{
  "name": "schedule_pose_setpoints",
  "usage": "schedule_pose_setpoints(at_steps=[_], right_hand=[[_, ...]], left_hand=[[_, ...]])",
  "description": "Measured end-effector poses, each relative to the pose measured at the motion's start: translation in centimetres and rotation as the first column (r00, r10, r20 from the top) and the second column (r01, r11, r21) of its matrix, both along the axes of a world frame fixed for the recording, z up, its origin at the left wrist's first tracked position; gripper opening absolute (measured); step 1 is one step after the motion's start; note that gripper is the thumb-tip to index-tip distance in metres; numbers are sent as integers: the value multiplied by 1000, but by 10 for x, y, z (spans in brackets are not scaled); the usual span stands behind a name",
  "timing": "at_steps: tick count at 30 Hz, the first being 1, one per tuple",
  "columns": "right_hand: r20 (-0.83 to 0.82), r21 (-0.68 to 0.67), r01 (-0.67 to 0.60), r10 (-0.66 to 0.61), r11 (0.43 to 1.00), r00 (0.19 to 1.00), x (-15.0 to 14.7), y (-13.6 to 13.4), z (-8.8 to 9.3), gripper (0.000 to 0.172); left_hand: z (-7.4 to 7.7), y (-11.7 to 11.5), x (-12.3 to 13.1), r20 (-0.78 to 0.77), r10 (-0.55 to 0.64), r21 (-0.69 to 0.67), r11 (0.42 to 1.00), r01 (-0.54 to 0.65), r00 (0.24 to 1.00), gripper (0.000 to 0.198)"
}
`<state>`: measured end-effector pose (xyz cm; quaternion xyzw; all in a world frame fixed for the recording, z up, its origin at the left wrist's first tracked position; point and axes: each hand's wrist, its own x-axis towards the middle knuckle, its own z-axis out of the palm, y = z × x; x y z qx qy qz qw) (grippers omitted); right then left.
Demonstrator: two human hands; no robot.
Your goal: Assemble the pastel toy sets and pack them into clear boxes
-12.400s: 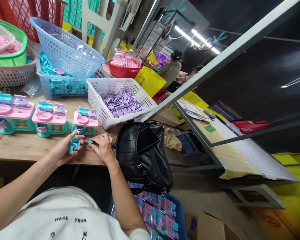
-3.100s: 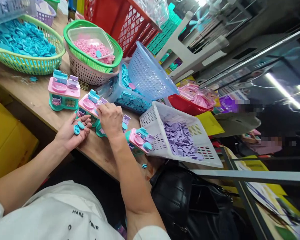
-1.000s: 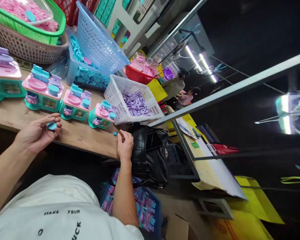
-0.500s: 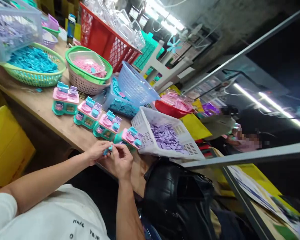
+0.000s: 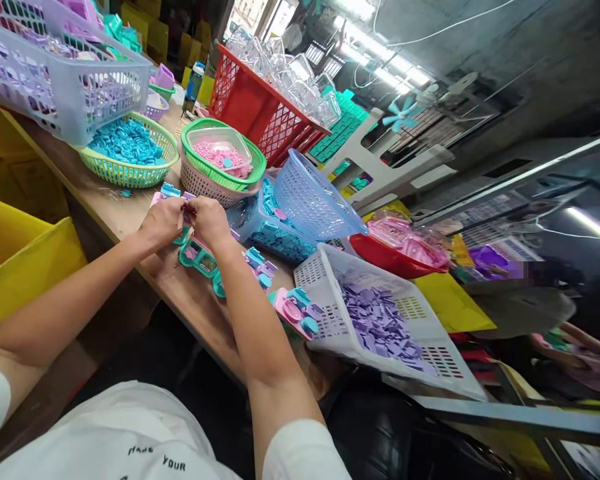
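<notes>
Both our hands, the left hand (image 5: 163,225) and the right hand (image 5: 207,220), meet on the pink-topped teal plastic toy (image 5: 166,193) standing on the wooden table (image 5: 180,297). The fingertips are drawn together, and what they pinch is hidden. Just behind sits a green mesh basket of blue discs (image 5: 127,150); a matching toy (image 5: 295,310) stands well apart.

Four pink-and-teal toys in a row along the table (image 5: 111,208) edge.
The farthest toy (image 5: 167,193) is mostly hidden under the left hand (image 5: 163,223) and right hand (image 5: 207,220). The second toy (image 5: 196,253), third toy (image 5: 260,269) and nearest toy (image 5: 296,312) stand upright, close together, with blue and lilac fittings on top.
</notes>
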<state>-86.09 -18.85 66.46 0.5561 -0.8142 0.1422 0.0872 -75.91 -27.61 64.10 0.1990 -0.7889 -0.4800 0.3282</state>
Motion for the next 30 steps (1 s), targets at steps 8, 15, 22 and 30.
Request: schedule_pose_setpoints(at_steps=[8,15,22,30], right_hand=[[-4,171,-125,128,977,992,-22,-14,16,19],[153,14,-204,200,979,968,-29,-9,2,17],[148,-2,-209,207,978,967,-26,-9,-5,20],[-19,-55,-201,201,978,979,-10,4,-2,20]], left_hand=[[7,-13,8,-113,44,313,950,-6,993,18],[28,-9,15,-222,94,796,592,125,970,20],[23,-9,12,-255,74,815,553,174,964,22],[31,-4,14,-313,123,848,483,219,942,30]])
